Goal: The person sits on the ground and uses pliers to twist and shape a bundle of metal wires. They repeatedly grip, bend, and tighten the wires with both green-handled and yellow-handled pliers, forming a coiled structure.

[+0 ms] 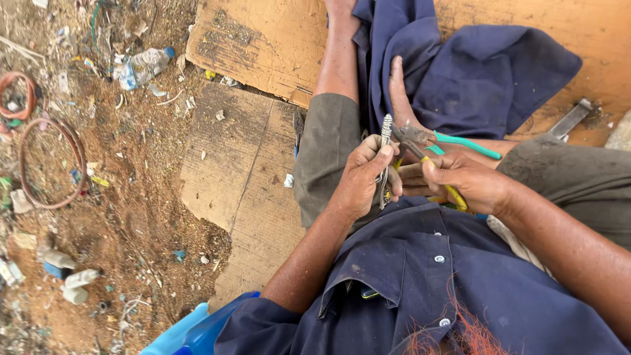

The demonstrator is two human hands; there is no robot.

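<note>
My left hand (365, 176) grips a short length of grey braided cable (385, 154), held upright in front of my chest. My right hand (463, 181) holds a pair of yellow-handled pliers (453, 195), whose dark jaws (411, 139) reach toward the cable's upper part. Just behind them, green plier handles (468, 144) stick out to the right; whether my hand touches them is unclear. I sit cross-legged in a dark blue shirt, with a bare foot (398, 92) beyond the hands.
Cardboard sheets (243, 164) cover the dirt under me. A blue cloth (486, 72) lies over my legs. Wire hoops (49, 164), a crushed plastic bottle (141, 66) and litter lie left. A metal tool (570, 118) lies right, a blue plastic container (190, 332) at bottom.
</note>
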